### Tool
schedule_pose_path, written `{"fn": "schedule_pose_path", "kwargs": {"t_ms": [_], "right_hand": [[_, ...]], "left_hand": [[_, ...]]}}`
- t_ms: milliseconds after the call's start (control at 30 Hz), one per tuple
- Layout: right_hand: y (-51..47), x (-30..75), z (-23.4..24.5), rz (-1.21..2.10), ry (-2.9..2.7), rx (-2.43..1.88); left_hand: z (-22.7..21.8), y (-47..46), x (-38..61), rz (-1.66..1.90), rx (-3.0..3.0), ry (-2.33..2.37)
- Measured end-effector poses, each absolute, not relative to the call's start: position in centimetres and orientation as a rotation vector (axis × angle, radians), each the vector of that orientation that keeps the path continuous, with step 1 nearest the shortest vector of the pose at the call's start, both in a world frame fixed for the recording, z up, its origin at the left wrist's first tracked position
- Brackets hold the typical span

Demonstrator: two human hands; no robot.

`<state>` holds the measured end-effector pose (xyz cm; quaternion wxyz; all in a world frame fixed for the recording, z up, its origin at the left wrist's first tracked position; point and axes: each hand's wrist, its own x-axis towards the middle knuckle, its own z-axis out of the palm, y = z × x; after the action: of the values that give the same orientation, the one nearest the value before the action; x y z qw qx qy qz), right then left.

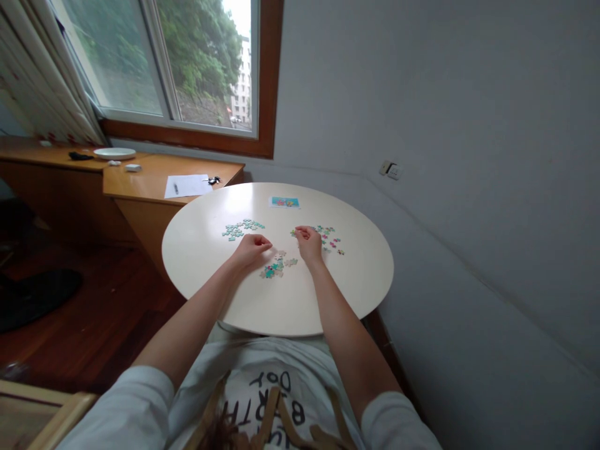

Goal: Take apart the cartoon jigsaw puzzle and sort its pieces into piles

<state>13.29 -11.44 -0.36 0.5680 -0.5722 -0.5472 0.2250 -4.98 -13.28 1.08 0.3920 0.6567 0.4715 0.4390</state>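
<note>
My left hand point(253, 249) is closed in a pinch above the table; whatever its fingertips hold, if anything, is too small to make out. My right hand point(310, 242) pinches a small greenish jigsaw puzzle piece point(293, 233) at its fingertips. Between and below the hands lies a mixed pile of puzzle pieces point(272, 270), some showing pale backs. Mostly teal pieces point(239, 229) spread out beyond my left hand. Pink, green and other coloured pieces point(330, 237) lie beside my right hand, which partly covers them.
A white oval table point(201, 262) bears the pieces and a small colourful picture card point(285, 202) at its far side. Behind at the left, a wooden desk point(145, 181) holds a paper sheet point(185, 186), keys point(214, 180) and a white round lid point(115, 153). A wall stands at the right.
</note>
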Motion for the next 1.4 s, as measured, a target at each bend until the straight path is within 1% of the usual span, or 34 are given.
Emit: {"fn": "schedule_pose_path", "kwargs": {"t_ms": [167, 367, 567, 867, 1133, 1400], "right_hand": [[-11.3, 15.5, -0.9, 0.318, -1.287, -1.597], [-11.2, 15.4, -1.5, 0.214, -1.453, -1.91], [-11.4, 15.1, -1.3, 0.119, -1.518, -1.986], [-11.8, 14.7, -0.9, 0.11, -1.557, -2.042], [-12.0, 14.6, -0.7, 0.119, -1.58, -2.036], [-12.1, 14.6, -0.7, 0.119, -1.582, -2.041]], "left_hand": [[1.0, -13.3, -5.0, 1.108, 1.676, 1.217], [0.7, -13.1, -5.0, 1.104, 1.702, 1.223], [0.6, -12.9, -5.0, 1.086, 1.768, 1.241], [-0.1, -12.5, -5.1, 0.94, 2.042, 1.429], [0.2, -13.1, -4.8, 0.828, 2.151, 1.407], [0.3, -13.5, -4.7, 0.689, 2.32, 1.289]]}}
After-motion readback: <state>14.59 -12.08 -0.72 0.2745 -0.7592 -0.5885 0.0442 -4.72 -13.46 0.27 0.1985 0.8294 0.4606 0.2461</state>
